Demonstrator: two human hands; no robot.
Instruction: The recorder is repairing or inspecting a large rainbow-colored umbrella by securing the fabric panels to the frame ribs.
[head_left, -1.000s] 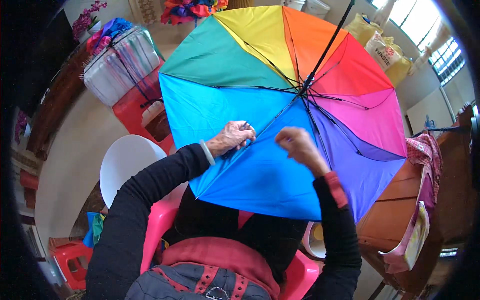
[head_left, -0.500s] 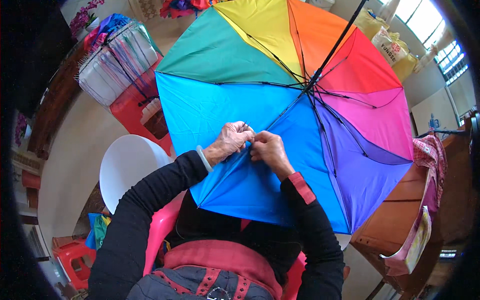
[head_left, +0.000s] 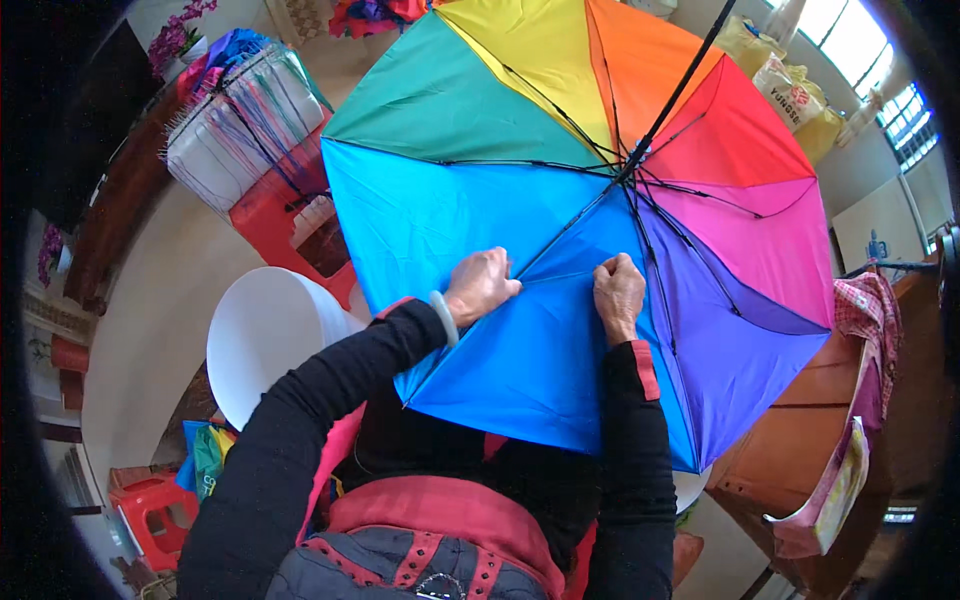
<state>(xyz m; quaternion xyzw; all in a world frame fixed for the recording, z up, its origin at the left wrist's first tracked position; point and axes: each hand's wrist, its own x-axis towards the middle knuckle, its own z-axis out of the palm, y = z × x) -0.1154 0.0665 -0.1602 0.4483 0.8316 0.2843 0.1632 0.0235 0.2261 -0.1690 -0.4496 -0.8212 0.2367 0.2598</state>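
Observation:
A rainbow-coloured umbrella [head_left: 440, 220] lies spread with its inner side up across my lap, its black ribs and shaft [head_left: 685, 75] showing. My left hand [head_left: 482, 286], with a pale bangle at the wrist, is closed at a rib over the blue panel. To its right, my right hand [head_left: 619, 292] is closed in a pinch above the same panel. A thin line like a thread [head_left: 558, 276] stretches between the two hands. The fingertips of both hands are mostly hidden.
At the left, a white foam block [head_left: 240, 130] hung with many coloured threads sits on a red stool [head_left: 262, 212]. Nearer stands a white round container [head_left: 262, 345]. A brown wooden table [head_left: 790, 440] with draped cloth is at the right. Sacks [head_left: 790, 90] lie at the far right.
My hands were together over the blue panel and are now apart. The right hand has moved to the right, the left only slightly. The view has shifted a little.

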